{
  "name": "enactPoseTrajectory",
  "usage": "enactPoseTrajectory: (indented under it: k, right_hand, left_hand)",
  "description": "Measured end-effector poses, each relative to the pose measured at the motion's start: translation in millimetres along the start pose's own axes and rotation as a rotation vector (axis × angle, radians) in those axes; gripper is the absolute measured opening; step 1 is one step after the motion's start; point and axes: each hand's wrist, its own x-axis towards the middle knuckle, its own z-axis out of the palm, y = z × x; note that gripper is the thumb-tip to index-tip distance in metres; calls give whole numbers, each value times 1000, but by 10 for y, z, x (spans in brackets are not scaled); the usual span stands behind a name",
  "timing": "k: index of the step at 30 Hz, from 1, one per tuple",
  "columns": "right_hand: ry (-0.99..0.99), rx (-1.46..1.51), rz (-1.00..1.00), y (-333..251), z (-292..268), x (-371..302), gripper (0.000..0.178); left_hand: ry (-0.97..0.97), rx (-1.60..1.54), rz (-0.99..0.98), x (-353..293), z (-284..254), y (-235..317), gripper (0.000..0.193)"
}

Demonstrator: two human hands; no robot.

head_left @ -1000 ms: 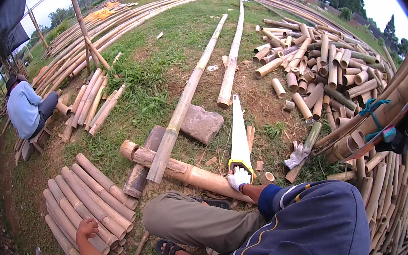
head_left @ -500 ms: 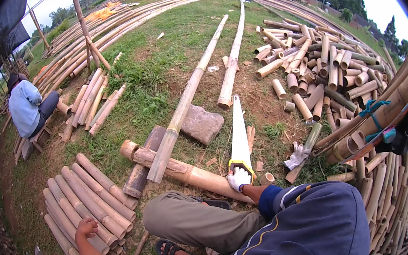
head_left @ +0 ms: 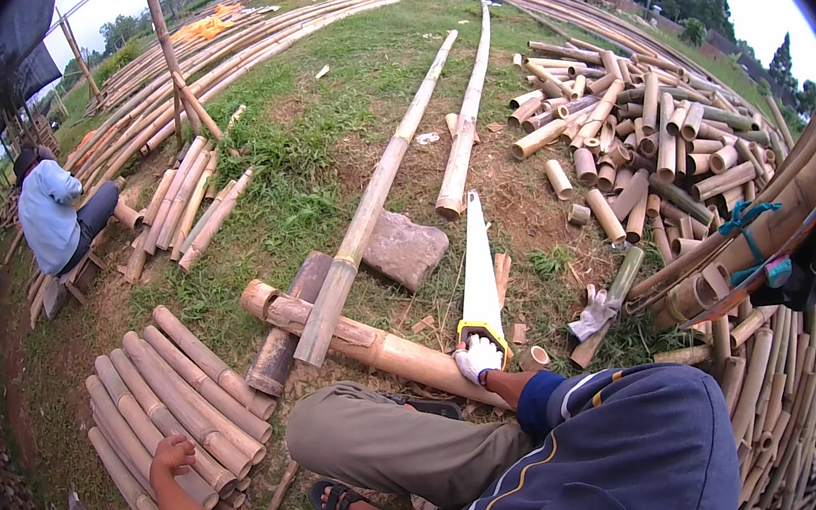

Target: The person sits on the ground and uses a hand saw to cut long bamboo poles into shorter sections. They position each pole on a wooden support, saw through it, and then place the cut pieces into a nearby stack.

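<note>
My right hand [head_left: 478, 358], in a white glove, grips the yellow-and-black handle of a hand saw [head_left: 477, 267]. Its pale blade points away from me, teeth edge to one side. Under and beside that hand lies a thick bamboo log [head_left: 389, 352], crossing in front of my knees. A long bamboo pole [head_left: 377, 203] rests across this log, its near end overhanging toward me. My bare left hand [head_left: 175, 454] is loosely curled with nothing visible in it, over a stack of cut bamboo lengths [head_left: 188, 401] at the left.
A flat stone [head_left: 405, 247] and a dark short log [head_left: 290, 324] lie by the pole. Another long pole [head_left: 470, 107] stretches away. Cut bamboo tubes [head_left: 655, 126] pile up at right, near a loose white glove [head_left: 594, 312]. A seated person [head_left: 56, 214] is at far left.
The seated person's arm at far left has shifted slightly. My hands, the saw and the bamboo look the same.
</note>
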Motion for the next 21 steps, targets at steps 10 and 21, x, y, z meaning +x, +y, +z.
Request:
enactPoseTrajectory:
  k: [10, 21]
  right_hand:
    - [48, -24, -22, 3, 37, -14, 71]
    - [57, -34, -35, -5, 51, -10, 72]
  left_hand:
    - [2, -3, -7, 42, -4, -32, 63]
    - [10, 0, -5, 8, -29, -28, 64]
